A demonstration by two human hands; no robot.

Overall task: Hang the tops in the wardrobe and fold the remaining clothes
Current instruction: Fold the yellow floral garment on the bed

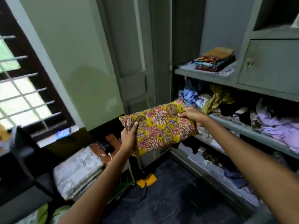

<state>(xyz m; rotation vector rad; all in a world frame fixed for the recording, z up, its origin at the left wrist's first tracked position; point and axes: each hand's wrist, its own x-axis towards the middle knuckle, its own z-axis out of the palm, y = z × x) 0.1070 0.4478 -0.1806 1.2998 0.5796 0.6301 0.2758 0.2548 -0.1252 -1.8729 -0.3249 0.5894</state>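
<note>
— Gripping what?
— My left fingers [135, 125] and right fingers [183, 114] pinch opposite ends of a folded yellow floral cloth bundle [161, 126].
— Where?
— I hold it in the air before the grey wardrobe shelves [242, 126] of rumpled clothes.

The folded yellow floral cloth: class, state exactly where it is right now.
In the head view, the folded yellow floral cloth is mid-frame, held in the air between the left hand and right hand, just in front of the wardrobe shelves.
</note>
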